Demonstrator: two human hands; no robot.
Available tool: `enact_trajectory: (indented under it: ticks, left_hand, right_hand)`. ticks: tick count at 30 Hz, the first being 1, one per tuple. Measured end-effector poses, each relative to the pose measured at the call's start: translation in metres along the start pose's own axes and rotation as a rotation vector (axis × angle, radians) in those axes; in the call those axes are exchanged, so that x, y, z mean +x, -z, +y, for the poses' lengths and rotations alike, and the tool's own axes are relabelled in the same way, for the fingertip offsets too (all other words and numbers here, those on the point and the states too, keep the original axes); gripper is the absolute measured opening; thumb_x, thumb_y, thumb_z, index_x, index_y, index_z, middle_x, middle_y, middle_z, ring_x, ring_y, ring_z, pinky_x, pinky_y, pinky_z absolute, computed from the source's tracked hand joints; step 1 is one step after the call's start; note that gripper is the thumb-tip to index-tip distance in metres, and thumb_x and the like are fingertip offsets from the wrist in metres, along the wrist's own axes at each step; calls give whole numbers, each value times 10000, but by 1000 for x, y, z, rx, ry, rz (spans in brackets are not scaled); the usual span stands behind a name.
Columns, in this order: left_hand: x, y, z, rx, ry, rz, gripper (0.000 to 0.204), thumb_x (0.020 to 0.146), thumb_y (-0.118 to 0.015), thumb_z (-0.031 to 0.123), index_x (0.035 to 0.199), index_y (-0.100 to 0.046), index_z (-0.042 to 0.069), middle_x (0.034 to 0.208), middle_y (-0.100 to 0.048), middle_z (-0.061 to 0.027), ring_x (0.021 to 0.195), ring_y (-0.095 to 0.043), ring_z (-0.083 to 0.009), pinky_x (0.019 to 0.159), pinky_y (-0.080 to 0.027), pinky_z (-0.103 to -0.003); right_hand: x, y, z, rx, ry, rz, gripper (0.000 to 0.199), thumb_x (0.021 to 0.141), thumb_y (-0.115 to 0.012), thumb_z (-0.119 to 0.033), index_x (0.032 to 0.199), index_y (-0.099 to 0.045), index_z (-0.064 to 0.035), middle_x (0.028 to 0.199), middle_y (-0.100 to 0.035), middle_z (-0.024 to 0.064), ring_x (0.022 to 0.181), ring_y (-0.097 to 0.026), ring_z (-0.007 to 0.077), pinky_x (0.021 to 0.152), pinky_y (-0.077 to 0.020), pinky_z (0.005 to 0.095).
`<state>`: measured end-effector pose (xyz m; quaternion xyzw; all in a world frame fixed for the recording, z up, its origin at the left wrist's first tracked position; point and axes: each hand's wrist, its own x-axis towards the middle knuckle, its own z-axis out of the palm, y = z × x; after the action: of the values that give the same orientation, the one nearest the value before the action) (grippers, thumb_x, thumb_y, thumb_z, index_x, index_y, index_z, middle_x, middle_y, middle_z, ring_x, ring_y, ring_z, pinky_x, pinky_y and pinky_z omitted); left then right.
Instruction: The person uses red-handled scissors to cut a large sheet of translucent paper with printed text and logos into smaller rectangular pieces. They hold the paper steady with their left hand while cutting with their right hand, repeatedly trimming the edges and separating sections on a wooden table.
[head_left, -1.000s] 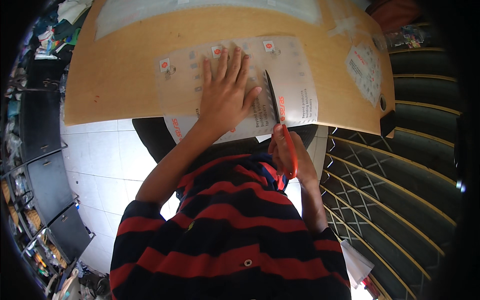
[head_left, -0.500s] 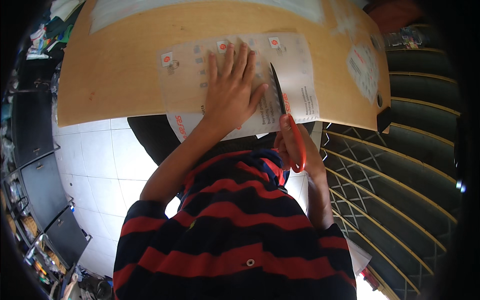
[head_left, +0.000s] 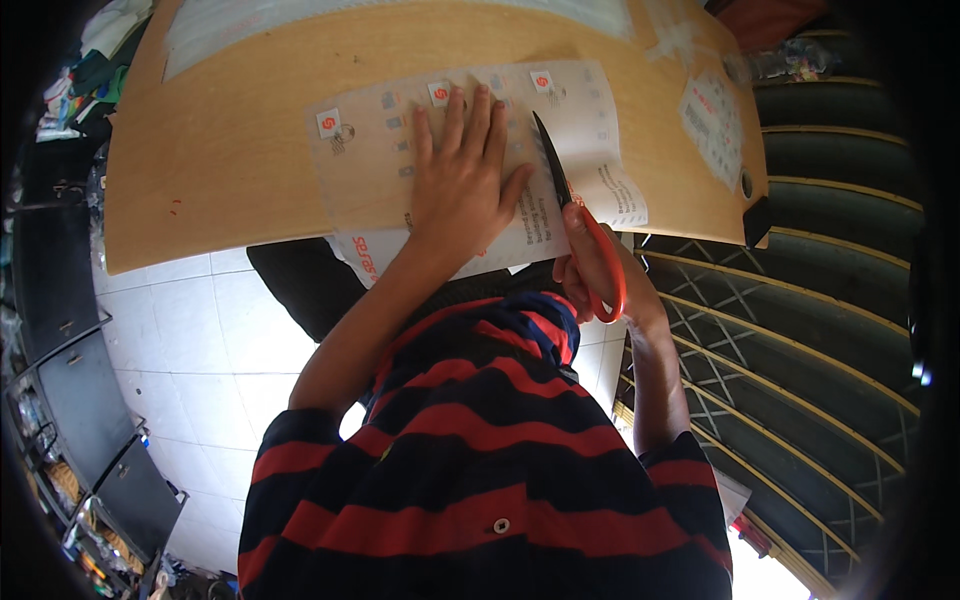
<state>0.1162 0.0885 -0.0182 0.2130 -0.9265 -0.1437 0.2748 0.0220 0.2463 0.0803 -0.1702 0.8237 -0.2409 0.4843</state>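
Observation:
A thin, translucent printed sheet (head_left: 360,190) lies along the near edge of the table, its lower part hanging over that edge. My left hand (head_left: 462,180) rests flat on it, fingers stretched forward and slightly apart. To its right, my right hand (head_left: 597,262) is closed around the red handles of a pair of scissors (head_left: 614,285). The dark blades point away from me and lie along the sheet. They look nearly together, and the lower blade is hidden. Right of the blades, the sheet is bent and bulges outward.
The wooden table (head_left: 220,150) has a clear plastic covering (head_left: 400,18) at its far side. A printed plastic piece (head_left: 712,130) lies at its right end. A dark slatted shutter (head_left: 840,240) stands at the right, dark cabinets (head_left: 85,370) at the left.
My right hand and the scissors have advanced a little along the sheet. The sheet's right part has bent outward and now sits farther right. My left hand stays pressed on it.

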Motion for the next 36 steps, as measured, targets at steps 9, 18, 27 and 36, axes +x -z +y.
enact_trajectory:
  ticks: [9, 18, 27, 36]
  left_hand:
    - [0, -3, -2, 10, -12, 20, 656, 922, -625, 431, 1376, -557, -38, 1508, -472, -194, 1425, -383, -398, 1161, -193, -665]
    - [2, 4, 1, 1, -1, -19, 660, 931, -629, 404, 1405, -521, -41, 1526, -451, -200, 1419, -385, -413, 1153, -213, -660]
    - [2, 4, 1, -8, 8, -53, 668, 943, -614, 405, 1424, -499, -44, 1542, -428, -212, 1446, -345, -414, 1165, -196, -652]
    - [2, 5, 1, -3, 2, -49, 675, 943, -608, 411, 1430, -499, -43, 1553, -412, -218, 1452, -339, -412, 1168, -189, -653]
  right_hand:
    - [3, 0, -3, -10, 6, 9, 902, 980, -296, -753, 808, -583, 85, 464, -491, 83, 377, -561, 204, 495, -519, 300]
    - [15, 5, -2, -6, -8, 31, 818, 994, -307, -731, 847, -557, 34, 455, -458, 46, 338, -496, 162, 368, -451, 287]
    - [16, 13, -13, 31, 14, -34, 812, 991, -316, -731, 718, -562, -7, 458, -461, 43, 352, -502, 154, 350, -425, 274]
    - [18, 12, -20, 14, 22, -22, 811, 994, -322, -720, 663, -531, -10, 454, -459, 56, 346, -513, 168, 359, -438, 273]
